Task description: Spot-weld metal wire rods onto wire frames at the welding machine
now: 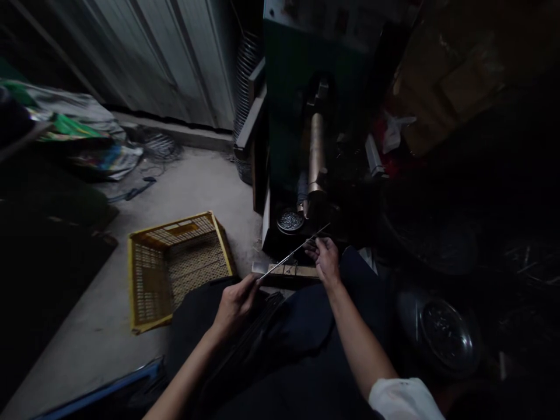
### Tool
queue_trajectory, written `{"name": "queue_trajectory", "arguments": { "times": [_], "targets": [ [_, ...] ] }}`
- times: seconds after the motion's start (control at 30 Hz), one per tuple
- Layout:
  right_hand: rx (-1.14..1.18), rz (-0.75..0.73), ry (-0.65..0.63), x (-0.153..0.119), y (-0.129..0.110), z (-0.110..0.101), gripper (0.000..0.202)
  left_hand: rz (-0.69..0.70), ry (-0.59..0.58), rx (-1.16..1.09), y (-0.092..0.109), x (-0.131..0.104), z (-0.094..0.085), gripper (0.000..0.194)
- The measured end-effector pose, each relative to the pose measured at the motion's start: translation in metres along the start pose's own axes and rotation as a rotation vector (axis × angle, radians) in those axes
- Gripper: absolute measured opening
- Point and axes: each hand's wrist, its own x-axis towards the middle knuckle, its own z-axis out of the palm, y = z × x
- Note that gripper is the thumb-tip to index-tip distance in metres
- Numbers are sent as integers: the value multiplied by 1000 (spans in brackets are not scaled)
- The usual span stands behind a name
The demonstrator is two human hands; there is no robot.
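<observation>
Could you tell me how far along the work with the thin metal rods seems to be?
Done: nothing finished shows; the yellow crate looks empty. In hand: left hand and right hand hold one rod toward the machine. Left: a dark rod bundle on the lap.

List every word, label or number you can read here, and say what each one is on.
No text is readable.
Machine panel: small marks and labels, too blurred to read.
Printed bags at left: colored print, too blurred to read.
Yellow crate: an orange tag on its far wall, no lettering legible.
Thin rod held between the left hand and right hand: no markings visible.
</observation>
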Motion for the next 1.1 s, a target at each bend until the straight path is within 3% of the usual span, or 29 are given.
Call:
{"name": "queue_trajectory", "arguments": {
  "times": [0.43,1.1],
  "targets": [
    [42,-38,-19,-4,-5,28,36,-27,71,-13,2,-2,-10,29],
    [81,-31,-93,-11,-19,44,36,12,110,-23,13,-5,-28,28]
  ]
}}
